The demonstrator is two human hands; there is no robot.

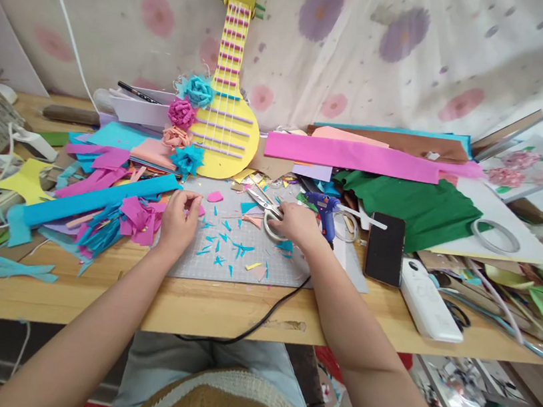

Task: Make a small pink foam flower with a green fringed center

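My left hand is at the left edge of the grey cutting mat, its fingers curled together. Whatever they may hold is too small to make out. Beside it are the tip of a blue crepe paper strip and crumpled magenta paper. My right hand grips the handle end of the scissors, whose blades point away to the left. Small blue paper scraps and a magenta petal-shaped piece lie on the mat between my hands.
A yellow paper guitar with paper flowers leans at the back. Right of my hand are a blue glue gun, a phone and a white power bank-like box. A black cable crosses the front edge. Green paper lies behind.
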